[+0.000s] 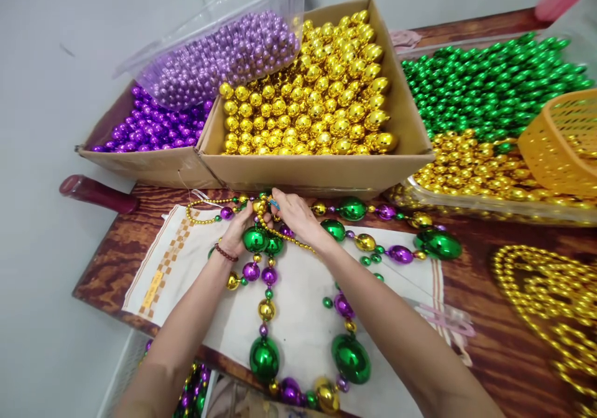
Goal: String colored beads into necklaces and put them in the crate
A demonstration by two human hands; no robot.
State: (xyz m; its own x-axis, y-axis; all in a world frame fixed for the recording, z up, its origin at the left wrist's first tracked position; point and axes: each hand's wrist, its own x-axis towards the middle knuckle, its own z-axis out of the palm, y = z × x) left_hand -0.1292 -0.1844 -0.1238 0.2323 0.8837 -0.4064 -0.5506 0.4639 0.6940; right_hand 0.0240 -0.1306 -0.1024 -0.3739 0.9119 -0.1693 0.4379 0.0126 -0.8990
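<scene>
A string of big green, purple and gold beads (pixel 263 357) lies looped on a white cloth (pixel 298 306). My left hand (pixel 239 231) and my right hand (pixel 293 214) meet at its far end, just before the cardboard box of gold beads (pixel 321 172). Both are pinched closed on the string near a thin strand of small gold beads (pixel 205 219). A small blue object shows at my right fingertips; I cannot make out what it is. A red bracelet sits on my left wrist.
A box of purple beads (pixel 149 125) and a clear tub of lilac beads (pixel 224 57) stand at the back left. Green beads (pixel 489 82), a tray of gold beads (pixel 471 169) and an orange basket (pixel 559 144) fill the right. Thin gold strands (pixel 545 300) lie on the wooden table.
</scene>
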